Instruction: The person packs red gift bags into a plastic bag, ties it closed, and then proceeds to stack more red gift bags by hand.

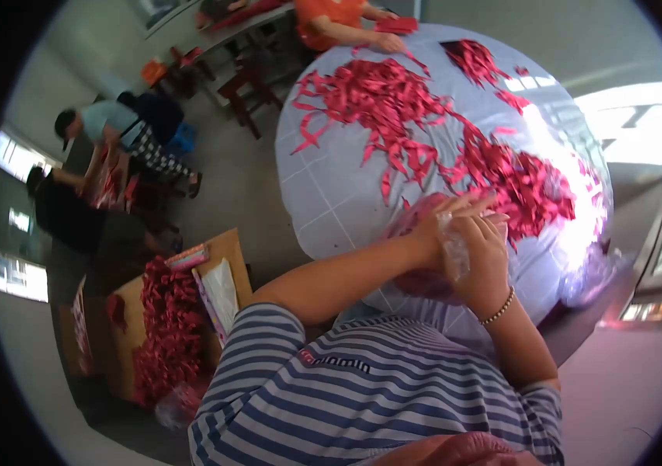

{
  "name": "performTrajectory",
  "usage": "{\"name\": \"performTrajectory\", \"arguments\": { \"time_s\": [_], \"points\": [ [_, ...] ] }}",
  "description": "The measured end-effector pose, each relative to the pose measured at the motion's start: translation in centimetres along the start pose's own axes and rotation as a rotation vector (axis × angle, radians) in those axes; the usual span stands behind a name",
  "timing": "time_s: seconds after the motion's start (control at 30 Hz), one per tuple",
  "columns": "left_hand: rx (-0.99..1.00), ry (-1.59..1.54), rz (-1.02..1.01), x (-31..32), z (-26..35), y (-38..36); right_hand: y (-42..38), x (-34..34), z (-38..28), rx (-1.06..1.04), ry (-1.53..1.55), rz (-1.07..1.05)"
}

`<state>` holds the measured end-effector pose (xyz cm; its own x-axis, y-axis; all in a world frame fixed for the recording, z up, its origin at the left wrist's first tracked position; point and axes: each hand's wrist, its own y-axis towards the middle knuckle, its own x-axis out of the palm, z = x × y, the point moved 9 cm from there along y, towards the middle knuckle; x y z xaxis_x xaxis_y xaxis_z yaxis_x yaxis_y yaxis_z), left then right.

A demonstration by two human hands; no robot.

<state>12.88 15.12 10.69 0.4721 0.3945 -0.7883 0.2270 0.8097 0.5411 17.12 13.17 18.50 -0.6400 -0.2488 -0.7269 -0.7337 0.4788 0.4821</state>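
Note:
My left hand [430, 231] and my right hand [486, 255], with a beaded bracelet at its wrist, meet over the near edge of the round table [319, 221]. Clear crumpled plastic [455, 247] is gathered between them, and both hands are closed on it, fingers overlapping. Below hangs the rounded, pinkish-red body of the filled plastic bag [424, 286], partly hidden by my left forearm. Just beyond my hands lies a heap of red ribbon-like pieces [529, 190]. Another heap [370, 97] is spread farther back.
Across the table, a person in orange [331, 23] handles red pieces. Two people bend over a surface at the left. A wooden table [230, 252] at lower left holds a red pile [168, 326]. A stool [246, 93] stands behind. Clear plastic [587, 276] hangs by the right table edge.

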Motion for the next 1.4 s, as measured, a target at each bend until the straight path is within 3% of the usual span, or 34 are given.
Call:
{"name": "performTrajectory", "arguments": {
  "time_s": [0.2,0.37,0.43,0.5,0.57,0.63,0.67,0.73,0.83,0.93,1.03,1.1,1.13,1.3,1.4],
  "points": [
    [-0.082,-0.186,-0.201,1.4,-1.1,-0.6,-0.9,-0.1,0.8,-0.008,0.165,0.021],
    [0.021,0.063,-0.405,3.5,-0.9,-0.3,-0.8,-2.4,0.8,0.01,0.133,0.012],
    [-0.145,-0.203,-0.376,4.1,-3.5,-0.9,-2.2,-5.1,1.7,0.005,0.123,0.088],
    [-0.192,-0.451,-0.314,4.4,-6.2,-1.4,-5.0,-8.1,6.7,0.117,0.285,0.38],
    [-0.144,-0.48,-0.274,4.4,-11.5,-3.5,-6.9,-9.1,12.5,0.501,0.362,0.578],
    [-0.446,-0.8,-0.299,3.4,-13.0,-4.4,-10.3,-7.4,18.5,0.69,0.599,0.629],
    [-0.78,-1.178,-0.3,1.8,-11.7,-3.3,-12.8,-5.4,22.1,0.772,0.73,0.646],
    [-1.006,-1.21,-0.106,1.7,-17.3,-5.3,-15.5,-1.7,25.8,0.893,0.719,0.607],
    [-1.195,-1.049,0.15,-0.8,-19.5,-5.3,-18.5,5.0,28.6,1.04,0.632,0.52],
    [-1.234,-1.143,0.228,-0.7,-22.9,-7.1,-18.0,11.8,24.8,1.025,1.036,0.283],
    [-1.312,-1.249,0.308,0.4,-25.9,-10.1,-15.5,15.7,20.4,0.889,1.071,0.072],
    [-1.411,-1.26,0.405,0.7,-26.6,-13.5,-14.0,18.6,20.1,0.911,1.197,0.082],
    [-1.454,-1.263,0.47,1.1,-26.7,-15.2,-12.7,18.9,19.3,0.92,1.26,0.083],
    [-1.494,-1.394,0.671,1.4,-25.3,-22.0,-11.2,15.0,20.5,0.802,0.74,-0.017],
    [-1.597,-1.393,0.731,1.6,-22.5,-25.2,-8.0,10.1,14.9,0.748,0.551,-0.076]
  ]
}}
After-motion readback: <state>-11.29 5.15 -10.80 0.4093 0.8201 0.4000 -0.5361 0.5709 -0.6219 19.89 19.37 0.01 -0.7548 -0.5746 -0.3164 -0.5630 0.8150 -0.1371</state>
